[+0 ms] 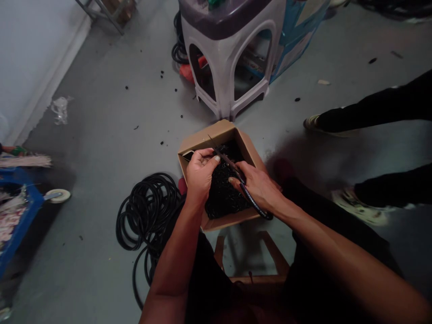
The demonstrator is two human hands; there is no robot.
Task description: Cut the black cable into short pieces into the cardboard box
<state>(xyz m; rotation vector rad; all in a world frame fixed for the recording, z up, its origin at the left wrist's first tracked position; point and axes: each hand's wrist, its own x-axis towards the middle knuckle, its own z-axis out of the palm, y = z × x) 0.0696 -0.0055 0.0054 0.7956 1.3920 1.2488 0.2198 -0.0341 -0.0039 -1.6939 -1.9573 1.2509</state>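
My left hand (200, 173) is over the box's left side, with thumb and fingertips pinched together. Whatever sits in that pinch is too small to make out. The fingers of my right hand (254, 182) are wrapped round dark scissors (249, 198), whose narrow blade end points up and left, close to my left fingertips. Part of the handle is hidden by the palm. Beneath both hands stands an open cardboard box (249, 146) holding a heap of small black pieces (224, 193).
Coiled black hose (148, 202) lies by my left leg. Ahead are a plastic stool (224, 58) and a blue carton (293, 40). Another person's legs (371, 105) stand at right. A blue cart (30, 220) is at left. Small black bits dot the floor.
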